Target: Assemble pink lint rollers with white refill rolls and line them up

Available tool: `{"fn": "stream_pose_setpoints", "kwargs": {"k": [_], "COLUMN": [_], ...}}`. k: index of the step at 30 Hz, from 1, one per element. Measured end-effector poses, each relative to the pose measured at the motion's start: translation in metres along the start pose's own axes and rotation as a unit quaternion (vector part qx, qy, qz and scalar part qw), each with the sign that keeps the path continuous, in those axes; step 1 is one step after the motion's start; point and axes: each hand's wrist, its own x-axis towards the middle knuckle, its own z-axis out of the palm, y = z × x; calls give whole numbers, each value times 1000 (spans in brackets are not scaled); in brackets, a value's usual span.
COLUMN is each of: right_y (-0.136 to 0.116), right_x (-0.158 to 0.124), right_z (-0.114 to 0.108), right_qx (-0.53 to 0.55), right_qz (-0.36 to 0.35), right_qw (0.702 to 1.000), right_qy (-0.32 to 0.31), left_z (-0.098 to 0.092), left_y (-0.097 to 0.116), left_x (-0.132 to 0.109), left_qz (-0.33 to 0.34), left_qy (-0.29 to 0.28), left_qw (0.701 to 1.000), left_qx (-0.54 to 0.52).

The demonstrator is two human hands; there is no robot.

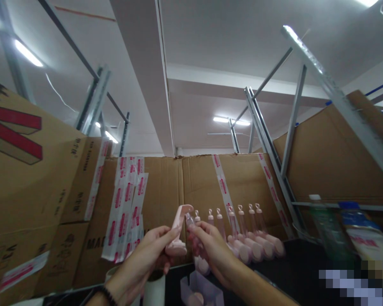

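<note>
The fingers of the left hand (148, 248) are closed around a pink piece (179, 216), holding it upright with its hooked tip uppermost. The fingers of the right hand (213, 246) pinch a clear vial (190, 219) just beside that tip; whether the two touch, I cannot tell. Both things are held in the air, above the table (301, 250). The vial looks smooth and slim, and the pinch covers only part of it, so a slack grip or a turn of the wrist might let it slip. Pushed at a slant, it could also catch on the hook, and too hard a squeeze might bend the piece.

Below the hands, a lilac tray (209, 287) with round pink parts in it sits towards the near edge; anything let go could drop into it and get mixed up. Left of it is a white tube (155, 291), near the left forearm, which a low elbow might knock over.

Along the far edge, by the cardboard (198, 182), is a close row of bottles (255, 244) with looped tops. The nearest is just under the right hand, so a careless sweep could set the neighbours rolling. Towards the right edge, the green bottle (328, 229) and jar (367, 238) look safer, well apart from both hands.
</note>
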Motion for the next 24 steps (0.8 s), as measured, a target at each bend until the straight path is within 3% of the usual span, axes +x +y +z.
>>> {"fn": "stream_pose_setpoints", "kwargs": {"k": [6, 12, 16, 19, 21, 24], "right_y": [-17, -27, -27, -39, -53, -69], "right_x": [-13, -25, -16, -2, 7, 13], "right_z": [5, 10, 0, -24, -50, -97], "right_qx": [-12, -73, -69, -14, 16, -54], "right_qz": [-58, -89, -95, -94, -90, -45], "right_qw": [995, 982, 986, 994, 995, 996], "right_qy": [-77, -150, -120, -59, -32, -46], "left_z": [0, 1, 5, 7, 8, 15], "left_y": [4, -3, 0, 5, 8, 13], "left_x": [-1, 1, 5, 6, 3, -9], "left_qz": [2, 27, 37, 50, 55, 23], "left_qy": [63, 72, 99, 103, 57, -110], "left_qw": [998, 997, 991, 990, 992, 984], "left_qx": [-5, 25, 77, 88, 94, 137]}}
